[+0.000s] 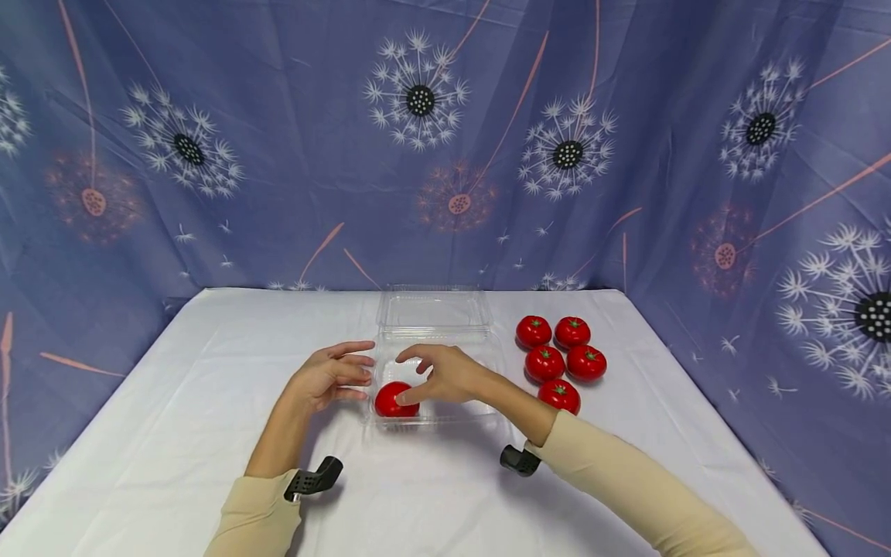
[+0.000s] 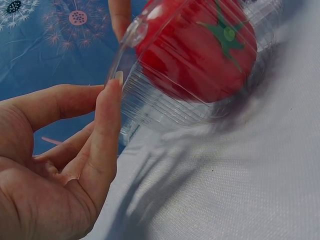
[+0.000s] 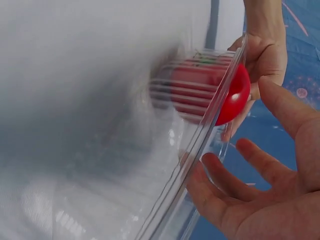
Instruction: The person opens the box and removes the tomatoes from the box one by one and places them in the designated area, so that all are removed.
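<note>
A red tomato [image 1: 389, 398] with a green calyx sits in the near left corner of a clear plastic clamshell box [image 1: 459, 416], whose lid [image 1: 435, 311] lies folded back. My left hand [image 1: 332, 377] is at the box's left side. Its fingertips touch the clear rim [image 2: 116, 67] in the left wrist view, fingers mostly extended. Over the box reaches my right hand [image 1: 445, 375], with thumb and fingers spread apart. In the head view the thumb overlaps the tomato; in the right wrist view a gap shows between the hand and the tomato [image 3: 235, 100].
Several more tomatoes [image 1: 545, 363] stand grouped to the right of the box, beside my right forearm. A white cloth [image 1: 139, 433] covers the table. Blue dandelion-print fabric [image 1: 292, 155] hangs behind and at the sides. Black wrist cameras [image 1: 315, 478] sit at both sleeves.
</note>
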Demonstrator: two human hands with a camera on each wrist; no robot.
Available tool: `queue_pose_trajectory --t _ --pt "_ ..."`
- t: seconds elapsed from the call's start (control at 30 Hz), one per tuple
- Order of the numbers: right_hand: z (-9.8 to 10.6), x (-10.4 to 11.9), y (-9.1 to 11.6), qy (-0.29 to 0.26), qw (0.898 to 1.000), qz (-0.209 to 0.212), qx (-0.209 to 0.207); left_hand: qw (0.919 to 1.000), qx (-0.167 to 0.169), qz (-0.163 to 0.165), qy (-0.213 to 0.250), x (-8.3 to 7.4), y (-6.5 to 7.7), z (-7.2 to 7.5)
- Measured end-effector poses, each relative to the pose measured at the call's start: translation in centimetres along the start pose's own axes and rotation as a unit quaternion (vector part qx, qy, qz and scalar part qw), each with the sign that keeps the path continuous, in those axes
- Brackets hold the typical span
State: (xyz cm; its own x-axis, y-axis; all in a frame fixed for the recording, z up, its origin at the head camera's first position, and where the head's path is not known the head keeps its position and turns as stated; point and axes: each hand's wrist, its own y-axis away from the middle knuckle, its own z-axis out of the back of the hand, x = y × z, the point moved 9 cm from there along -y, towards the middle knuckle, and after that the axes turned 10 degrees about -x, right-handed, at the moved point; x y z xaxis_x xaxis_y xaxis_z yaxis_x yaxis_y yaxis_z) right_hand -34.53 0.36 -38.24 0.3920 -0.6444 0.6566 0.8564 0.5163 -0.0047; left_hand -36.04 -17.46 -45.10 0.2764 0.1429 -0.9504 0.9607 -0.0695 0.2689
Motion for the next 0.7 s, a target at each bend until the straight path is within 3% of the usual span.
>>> queue_pose_trajectory --t 0.3,0.7 --pt "-1.6 0.4 -0.2 -0.008 1.000 -0.006 0.023 1.0000 0.001 0.000 -0.005 -0.1 0.1 0.0" --pt "-2.2 2.1 0.1 -0.012 0.998 0.045 0.033 1.0000 0.002 -0.003 -0.008 0.0 0.0 0.0"
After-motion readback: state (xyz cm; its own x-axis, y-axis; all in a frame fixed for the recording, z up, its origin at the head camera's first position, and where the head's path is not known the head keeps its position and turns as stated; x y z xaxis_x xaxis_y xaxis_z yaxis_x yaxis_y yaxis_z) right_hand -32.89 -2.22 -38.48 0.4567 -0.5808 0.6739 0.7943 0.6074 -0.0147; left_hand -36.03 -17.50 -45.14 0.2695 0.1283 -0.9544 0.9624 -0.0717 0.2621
